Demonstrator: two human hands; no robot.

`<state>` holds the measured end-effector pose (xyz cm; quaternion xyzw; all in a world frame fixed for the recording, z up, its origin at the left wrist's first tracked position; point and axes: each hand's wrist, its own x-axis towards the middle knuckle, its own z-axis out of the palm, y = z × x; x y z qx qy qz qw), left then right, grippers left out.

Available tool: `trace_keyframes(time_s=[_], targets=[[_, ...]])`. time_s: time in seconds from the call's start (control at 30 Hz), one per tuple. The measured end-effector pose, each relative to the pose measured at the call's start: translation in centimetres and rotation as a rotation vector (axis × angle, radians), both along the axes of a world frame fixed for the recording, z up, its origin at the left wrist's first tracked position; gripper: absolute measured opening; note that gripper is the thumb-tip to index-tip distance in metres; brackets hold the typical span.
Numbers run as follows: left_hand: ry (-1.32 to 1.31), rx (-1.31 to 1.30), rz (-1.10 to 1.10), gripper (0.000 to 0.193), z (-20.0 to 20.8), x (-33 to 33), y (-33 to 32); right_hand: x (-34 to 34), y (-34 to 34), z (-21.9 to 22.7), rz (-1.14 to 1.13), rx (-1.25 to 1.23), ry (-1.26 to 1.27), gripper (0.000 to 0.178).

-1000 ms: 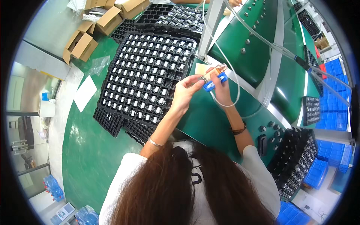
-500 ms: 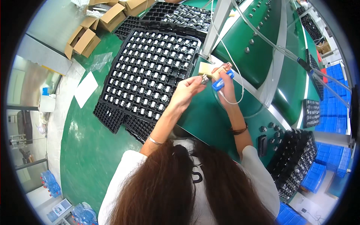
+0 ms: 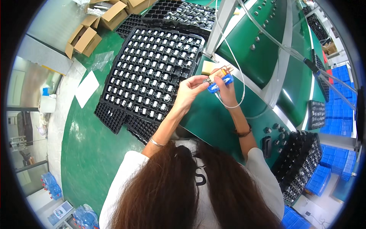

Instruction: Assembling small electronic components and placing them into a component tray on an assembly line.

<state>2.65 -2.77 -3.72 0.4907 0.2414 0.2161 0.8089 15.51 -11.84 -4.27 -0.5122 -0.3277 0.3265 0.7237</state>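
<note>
My left hand is closed in a pinch on a small silver metal part. It meets my right hand over the green worktop. The fingers of my right hand wrap a blue handheld tool with a white cable and copper-coloured prongs at its far end. The metal part is up against this tool; whether they touch is too small to tell. Just behind the hands sits a pale yellow block. At my left lies a black tray holding rows of small white-and-silver parts.
More black trays stand at the back and right. Loose metal parts and a black holder lie on the right worktop. A green conveyor belt carries scattered parts. A metal post and a hanging white cable rise nearby.
The blue tool has tilted and shifted slightly left toward the metal part in my left hand. My right hand has turned, and its prongs show more plainly now.
</note>
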Motion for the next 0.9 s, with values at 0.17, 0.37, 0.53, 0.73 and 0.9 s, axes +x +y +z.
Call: trace_keyframes(time_s=[0.17,0.37,0.53,0.73,0.9], targets=[[0.367,0.586,0.259,0.034,1.0,-2.8,1.4,4.0,0.2,-0.6,-0.28,-0.229,-0.554,0.022],[0.662,1.29,0.269,0.021,-0.6,-7.1,3.0,5.2,1.4,-1.1,-0.359,-0.465,-0.868,0.036],[0.675,1.215,0.24,0.009,-1.0,-6.7,3.4,5.7,0.1,-1.5,-0.373,-0.359,-0.796,0.062],[0.563,0.78,0.31,0.009,0.8,-6.6,4.1,5.9,-4.4,0.0,-0.195,-0.486,-0.623,0.066],[-0.016,-0.048,0.202,0.018,0.2,-6.5,4.8,6.5,-5.7,-0.1,-0.138,-0.543,-0.595,0.041]])
